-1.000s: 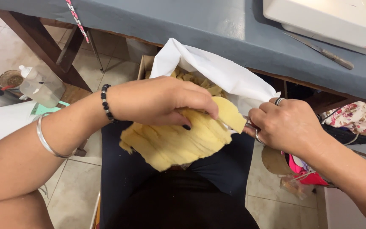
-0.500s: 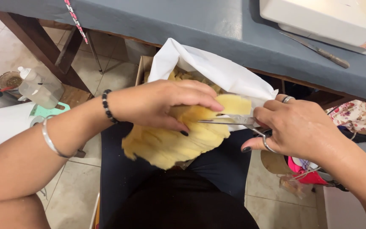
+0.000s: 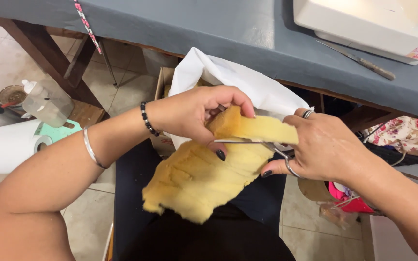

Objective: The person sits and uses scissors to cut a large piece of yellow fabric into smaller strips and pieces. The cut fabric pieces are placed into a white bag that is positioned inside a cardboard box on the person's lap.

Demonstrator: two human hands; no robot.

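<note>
**A:** What has changed in the last second?

**B:** The left hand (image 3: 197, 113) has lifted the top edge of the yellow foam piece (image 3: 204, 179) higher than a second ago, pinching it between thumb and curled fingers. The scissors (image 3: 262, 145), which had only reached the foam's right edge, now have their blades run well into it, just below the left hand's fingers. A strip of foam (image 3: 260, 129) above the blades now stands partly split away from the sheet.

**B:** The right hand (image 3: 327, 147) is closed through the scissor handles, thumb and a finger in the loops.

**A:** What does that mean for the work?

**B:** I judge the cut is well along but not through; the strip is still joined under the left hand.

**A:** And the room around the hands?

**B:** Beyond both hands lies the grey tabletop (image 3: 228, 34), its edge close above them. A white bag (image 3: 238, 79) sits just behind the left hand. Below, the foam hangs over the person's lap, with open floor to the left.
</note>
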